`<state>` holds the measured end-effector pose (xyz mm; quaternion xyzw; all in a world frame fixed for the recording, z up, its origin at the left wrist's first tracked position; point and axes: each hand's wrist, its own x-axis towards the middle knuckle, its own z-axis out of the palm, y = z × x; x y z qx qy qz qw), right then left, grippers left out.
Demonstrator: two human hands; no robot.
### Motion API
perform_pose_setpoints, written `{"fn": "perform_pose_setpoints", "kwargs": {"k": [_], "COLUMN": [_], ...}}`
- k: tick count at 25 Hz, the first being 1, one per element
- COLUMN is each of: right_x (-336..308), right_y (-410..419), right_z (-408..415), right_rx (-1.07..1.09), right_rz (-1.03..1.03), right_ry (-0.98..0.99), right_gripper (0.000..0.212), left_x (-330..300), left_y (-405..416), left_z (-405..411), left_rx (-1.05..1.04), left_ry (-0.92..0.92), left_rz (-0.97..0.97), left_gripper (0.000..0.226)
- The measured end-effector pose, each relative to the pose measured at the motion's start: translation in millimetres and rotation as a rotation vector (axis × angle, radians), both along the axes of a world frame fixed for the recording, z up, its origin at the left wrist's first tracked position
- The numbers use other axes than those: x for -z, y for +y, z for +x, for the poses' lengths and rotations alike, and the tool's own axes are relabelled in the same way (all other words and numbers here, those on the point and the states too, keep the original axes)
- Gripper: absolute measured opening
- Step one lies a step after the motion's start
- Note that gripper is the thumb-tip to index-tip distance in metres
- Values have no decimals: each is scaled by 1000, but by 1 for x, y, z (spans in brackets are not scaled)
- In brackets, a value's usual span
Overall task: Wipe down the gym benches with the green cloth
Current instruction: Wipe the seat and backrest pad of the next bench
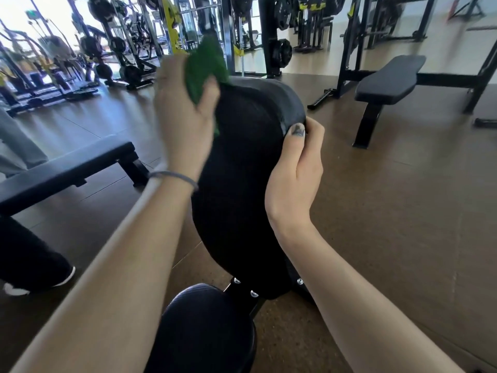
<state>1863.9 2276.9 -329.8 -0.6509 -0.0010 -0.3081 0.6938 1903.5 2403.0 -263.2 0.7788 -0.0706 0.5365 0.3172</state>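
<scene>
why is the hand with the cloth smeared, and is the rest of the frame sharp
Head view: the left hand and green cloth are motion-blurred; the right hand gripping the backrest pad looks crisp. The far windows are blown out by backlight, the pad is near-black with little detail, and the wide lens bends the racks at the edges.

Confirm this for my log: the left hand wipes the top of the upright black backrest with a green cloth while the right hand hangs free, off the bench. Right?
Not quite. The right hand is not free: it grips the side edge of the black backrest, thumb curled over the rim. The rest stands: the left hand holds the green cloth at the backrest's top. The head view shows it.
</scene>
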Motion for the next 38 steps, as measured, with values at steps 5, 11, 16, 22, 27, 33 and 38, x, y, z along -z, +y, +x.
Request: {"fn": "perform_pose_setpoints", "kwargs": {"k": [5, 11, 16, 22, 27, 33, 38], "right_x": [2, 2, 7, 19, 9, 9, 8], "right_y": [-3, -1, -1, -1, -3, -1, -1], "right_z": [0, -2, 4, 7, 5, 5, 4], "right_rx": [-31, -26, -40, -55, -1, 31, 32], "right_rz": [-4, -29, 16, 98, 44, 23, 9], "right_ry": [-14, -6, -28, -64, -44, -33, -39], "right_gripper": [49, 51, 50, 37, 52, 44, 50], "left_x": [10, 11, 22, 38, 44, 54, 32], "left_y": [-31, -12, -30, -24, 3, 47, -13], "left_z": [-8, 0, -20, -18, 13, 28, 3], "left_rx": [139, 43, 203, 337, 141, 2, 75], "left_ry": [-136, -105, -131, -229, -215, 307, -160], "left_rz": [243, -168, 482, 704, 99, -871, -190], "left_gripper": [33, 28, 47, 65, 31, 37, 30]}}
